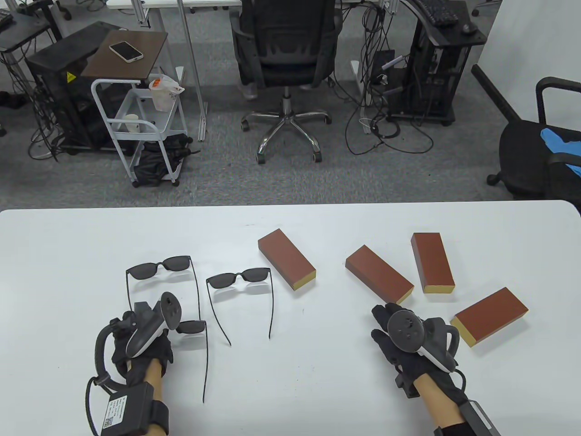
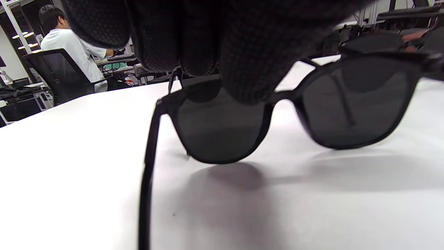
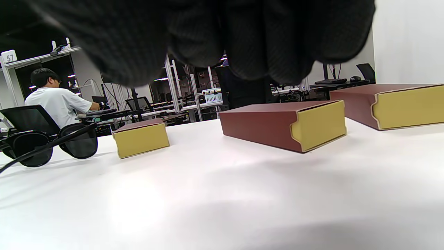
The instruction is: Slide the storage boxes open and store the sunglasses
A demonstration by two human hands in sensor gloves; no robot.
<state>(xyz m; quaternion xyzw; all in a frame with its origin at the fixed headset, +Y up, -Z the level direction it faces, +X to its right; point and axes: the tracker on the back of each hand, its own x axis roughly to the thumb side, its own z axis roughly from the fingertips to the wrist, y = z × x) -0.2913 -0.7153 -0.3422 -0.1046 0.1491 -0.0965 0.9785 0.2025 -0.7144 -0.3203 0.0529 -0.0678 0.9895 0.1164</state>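
Sunglasses (image 2: 277, 114), nearest pair: under the left hand (image 1: 145, 336), whose fingers (image 2: 242, 52) touch the bridge; a firm grip cannot be confirmed. Arms unfolded, so likely to snag the neighbouring pair (image 1: 159, 268) just beyond. Right hand (image 1: 404, 340): holding nothing, fingers curled, short of the closed storage box (image 1: 379, 279); one-handed sliding may push it away.

You get bright, even light from overhead, and the white counter (image 1: 317, 386) looks nearly washed out in the table view, with only soft, short shadows. In the left wrist view the sunglasses (image 2: 277, 114) cast a diffuse grey shadow; the gloved fingers (image 2: 208, 34) at the top are dark, close and blurred. Both wrist views bend slightly toward the edges.
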